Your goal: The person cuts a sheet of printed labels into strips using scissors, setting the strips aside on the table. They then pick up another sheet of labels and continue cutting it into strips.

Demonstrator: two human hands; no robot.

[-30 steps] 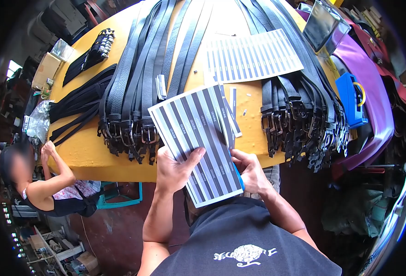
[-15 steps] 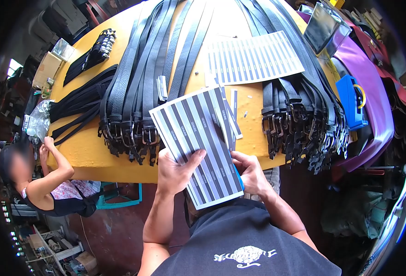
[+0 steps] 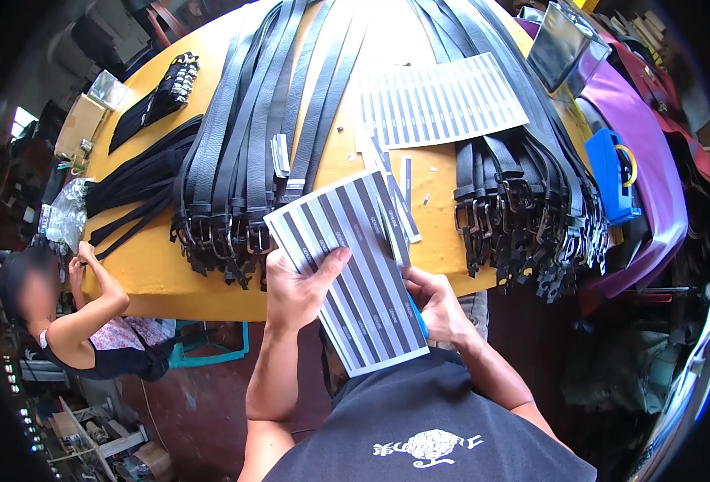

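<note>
A striped label sheet is gripped by my left hand, thumb on top and fingers behind it. At the sheet's right edge, my right hand is closed around a tool with a blue handle, mostly hidden behind the sheet; its blade reaches up along a partly separated strip. Loose cut strips lie on the yellow table just beyond. A larger striped sheet rests flat farther back, partly over black belts.
Buckled black belts lie left, more belts right. A blue object stands at the right edge near purple material. Another person works at the left corner beside a teal stool. Black straps lie nearby.
The held sheet and my left hand have shifted slightly down, and the sheet's tilt has changed a little. The strip at its right edge stands farther apart. My right hand stays nearly in place.
</note>
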